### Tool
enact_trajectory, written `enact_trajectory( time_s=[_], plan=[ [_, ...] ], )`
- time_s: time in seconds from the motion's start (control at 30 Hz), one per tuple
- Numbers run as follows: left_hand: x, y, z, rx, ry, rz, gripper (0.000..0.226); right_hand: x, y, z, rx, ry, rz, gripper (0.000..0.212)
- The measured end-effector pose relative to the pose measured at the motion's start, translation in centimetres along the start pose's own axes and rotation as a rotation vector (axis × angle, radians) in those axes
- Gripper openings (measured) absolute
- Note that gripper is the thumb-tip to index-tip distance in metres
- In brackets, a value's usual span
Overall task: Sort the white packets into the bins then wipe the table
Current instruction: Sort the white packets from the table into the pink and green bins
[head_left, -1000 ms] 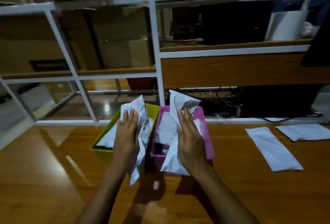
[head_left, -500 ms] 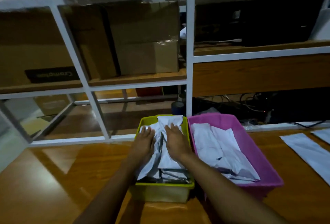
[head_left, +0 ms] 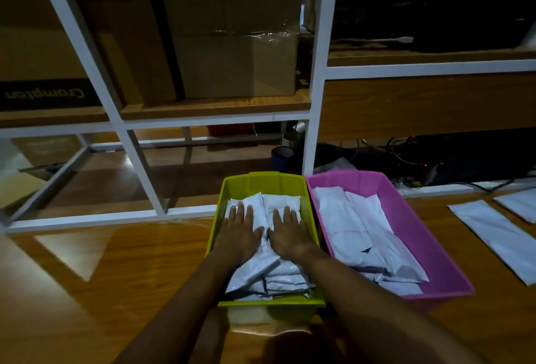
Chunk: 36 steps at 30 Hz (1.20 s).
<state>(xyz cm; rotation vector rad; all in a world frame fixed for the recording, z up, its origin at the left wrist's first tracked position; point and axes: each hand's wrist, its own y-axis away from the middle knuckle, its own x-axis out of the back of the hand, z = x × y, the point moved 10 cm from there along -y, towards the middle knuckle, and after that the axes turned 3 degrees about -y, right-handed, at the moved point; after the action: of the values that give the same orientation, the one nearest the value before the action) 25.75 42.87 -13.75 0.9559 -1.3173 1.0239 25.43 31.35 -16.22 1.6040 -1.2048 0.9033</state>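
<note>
Dimly lit head view, so detail is poor: the dark items at top R of the shelf [head_left: 317, 73] can't be made out, & the cables [head_left: 400, 151] behind the bins are a blur. Both forearms come in from the bottom edge w/ elbows cut off. The far packet [head_left: 519, 204] is clipped by the R edge, & the near packet [head_left: 499, 236] beside it runs out of frame lower R. The hands cover the middle of the pile [head_left: 281, 201] in the green bin [head_left: 216, 233], so the no. of packets there can't be told. That bin's front R corner is hidden behind the R forearm. Grip: the L hand [head_left: 240, 233] lies flat, palm down, fingers straight & slightly spread, pressing on the pile's L half. The R hand [head_left: 288, 233] sits just beside it in the same pose on the R half, thumbs nearly meeting. Neither hand curls round anything. The green bin stands on the table [head_left: 116, 276], w/ the pink bin [head_left: 417, 233] just beside it on the R. The pink bin holds a white stack [head_left: 356, 233] lying lengthwise. The two loose packets lie flat on the table, R of the pink bin & apart from it. Boxes [head_left: 237, 67] sit on the shelf behind its white frame.
</note>
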Motion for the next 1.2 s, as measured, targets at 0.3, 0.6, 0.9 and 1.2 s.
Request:
enact_trajectory(
  time_s=[0.3,0.6,0.9,1.2],
  plan=[
    [10.0,2.8,1.2,0.072,0.289,0.317,0.064,10.1,4.4,-2.2,0.180,-0.217,0.330,0.059],
    [20.9,9.9,12.6,-0.037,0.609,0.675,0.054,20.2,20.9,4.7,0.286,-0.395,0.700,0.061],
    [20.0,17.0,30.4,-0.207,0.746,0.689,0.058,21.0,37.5,18.6,0.141,-0.414,0.934,0.064],
    [13.5,19.1,43.5,-0.302,0.685,0.555,0.055,17.8,44.8,30.6,0.009,-0.451,0.950,0.061]
  ],
)
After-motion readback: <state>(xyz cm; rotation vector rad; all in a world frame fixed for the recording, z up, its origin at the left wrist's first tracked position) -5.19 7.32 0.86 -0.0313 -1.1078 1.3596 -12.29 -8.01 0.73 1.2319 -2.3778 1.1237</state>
